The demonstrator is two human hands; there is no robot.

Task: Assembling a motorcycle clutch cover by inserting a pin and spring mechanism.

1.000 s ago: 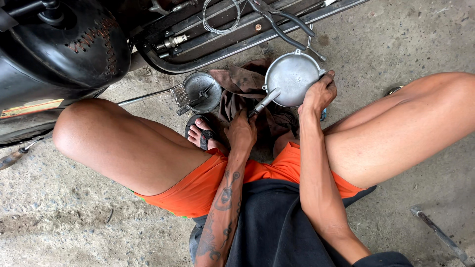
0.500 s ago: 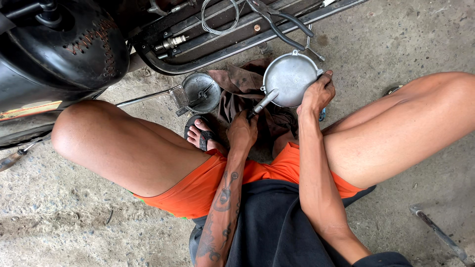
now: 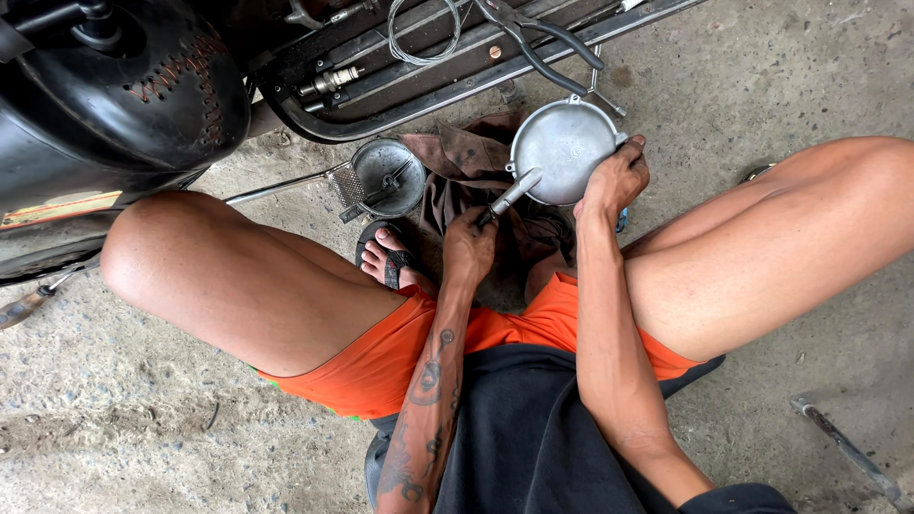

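I squat on a concrete floor. My right hand (image 3: 617, 177) grips the rim of a round grey metal cover (image 3: 560, 148) and holds it tilted over a brown rag (image 3: 466, 162). My left hand (image 3: 468, 247) is closed on the handle of a tool (image 3: 509, 196) whose metal tip meets the cover's lower left edge. A small metal bowl-shaped part (image 3: 386, 177) lies on the floor left of the rag, near my sandalled foot (image 3: 390, 262).
A black motorcycle seat and body (image 3: 114, 105) fill the upper left. Its footboard frame (image 3: 457, 57) with cables and pliers (image 3: 533, 38) runs across the top. A metal rod (image 3: 276, 187) lies by the bowl. Another tool (image 3: 847, 452) lies lower right.
Both hands and the cover have stayed almost in place; the right hand shifted slightly on the cover's rim.
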